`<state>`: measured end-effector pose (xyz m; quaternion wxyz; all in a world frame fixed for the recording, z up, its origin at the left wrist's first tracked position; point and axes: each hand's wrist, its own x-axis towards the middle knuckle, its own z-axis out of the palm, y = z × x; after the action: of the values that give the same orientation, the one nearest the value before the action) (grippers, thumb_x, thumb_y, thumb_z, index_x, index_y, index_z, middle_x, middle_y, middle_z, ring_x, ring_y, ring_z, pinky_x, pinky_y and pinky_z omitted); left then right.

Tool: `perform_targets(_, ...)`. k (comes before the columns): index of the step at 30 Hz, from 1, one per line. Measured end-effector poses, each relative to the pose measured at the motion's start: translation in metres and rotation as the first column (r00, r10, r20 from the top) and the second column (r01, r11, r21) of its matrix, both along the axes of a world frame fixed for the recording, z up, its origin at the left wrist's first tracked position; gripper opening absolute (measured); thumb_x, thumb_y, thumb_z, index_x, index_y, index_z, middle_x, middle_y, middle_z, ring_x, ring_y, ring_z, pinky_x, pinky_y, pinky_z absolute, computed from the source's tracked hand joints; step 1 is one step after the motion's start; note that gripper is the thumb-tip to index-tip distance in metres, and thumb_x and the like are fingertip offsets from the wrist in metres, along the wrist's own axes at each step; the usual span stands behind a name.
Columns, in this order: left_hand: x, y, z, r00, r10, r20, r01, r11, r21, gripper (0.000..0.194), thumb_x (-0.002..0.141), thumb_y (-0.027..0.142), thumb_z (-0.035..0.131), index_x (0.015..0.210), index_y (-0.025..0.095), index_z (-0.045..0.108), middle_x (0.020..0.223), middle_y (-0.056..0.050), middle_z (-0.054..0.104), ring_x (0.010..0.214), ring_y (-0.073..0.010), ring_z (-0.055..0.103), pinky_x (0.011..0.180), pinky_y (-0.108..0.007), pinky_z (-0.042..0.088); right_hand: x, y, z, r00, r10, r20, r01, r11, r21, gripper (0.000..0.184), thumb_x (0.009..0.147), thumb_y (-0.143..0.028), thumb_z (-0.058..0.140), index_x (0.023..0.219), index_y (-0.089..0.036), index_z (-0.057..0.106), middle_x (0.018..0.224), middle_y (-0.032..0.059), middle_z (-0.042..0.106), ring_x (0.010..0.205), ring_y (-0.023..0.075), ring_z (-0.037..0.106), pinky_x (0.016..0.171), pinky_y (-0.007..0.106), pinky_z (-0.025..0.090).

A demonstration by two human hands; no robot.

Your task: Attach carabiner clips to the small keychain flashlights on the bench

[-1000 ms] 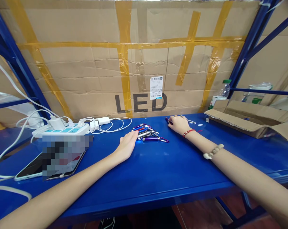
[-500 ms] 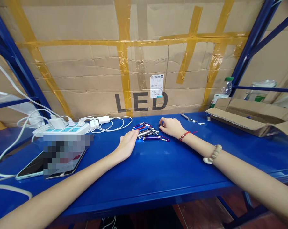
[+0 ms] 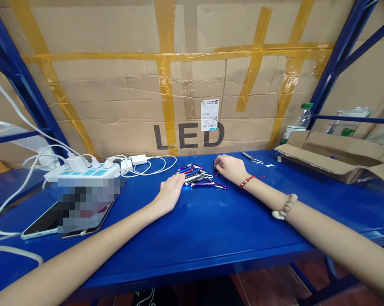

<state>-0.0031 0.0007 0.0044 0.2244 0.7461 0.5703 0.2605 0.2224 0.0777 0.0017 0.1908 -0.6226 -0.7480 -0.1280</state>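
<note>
A small pile of pen-shaped keychain flashlights (image 3: 195, 177) in blue, red and silver, with carabiner clips, lies in the middle of the blue shelf. One purple-blue keychain flashlight (image 3: 202, 185) lies at the front of the pile. My left hand (image 3: 170, 191) rests at the pile's left side, its fingers stretched out and touching the left ends of the flashlights. To the right of the pile, my right hand (image 3: 230, 168) is closed, with its fingertips pinching a dark purplish carabiner clip (image 3: 215, 171). Whatever else hangs on that clip is hidden by the fingers.
A white power strip (image 3: 93, 173) with tangled cables and two phones (image 3: 98, 221) occupy the left side. Behind stands a taped cardboard wall (image 3: 115, 106). A grey tool with a wire loop (image 3: 252, 158), an open carton (image 3: 322, 163) and a bottle (image 3: 297, 123) are at right.
My right hand has shifted slightly, and a dark purplish clip now shows below its fingertips. My left hand and the pile stay in place.
</note>
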Motion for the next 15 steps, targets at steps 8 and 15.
perform_targets(8,0.0004,0.001,-0.0007,1.0,-0.006,-0.008,0.006,1.0,0.002,0.053,0.094,0.04,0.011,0.121,0.023,0.053,0.134,-0.004,0.052,0.132,-0.021,0.035,0.11,-0.041,0.022,-0.0014,0.0001,-0.0024,1.0,0.028,0.002,-0.028,0.998,0.054,0.021,0.083,-0.021,0.046,0.091,-0.022,0.066,0.093,0.0027,0.066,0.083,0.0165,0.061,0.054,0.025,0.031)
perform_targets(15,0.0007,0.0016,-0.0008,1.0,0.0,0.0,0.0,1.0,-0.008,0.053,0.094,0.041,0.011,0.119,0.023,0.054,0.136,-0.004,0.05,0.132,-0.0216,0.036,0.11,-0.042,0.022,-0.0015,0.0006,-0.0014,1.0,-0.014,0.002,0.014,1.0,0.016,0.021,0.083,-0.026,0.047,0.087,-0.022,0.068,0.092,0.0039,0.065,0.084,0.0173,0.06,0.054,0.025,0.031)
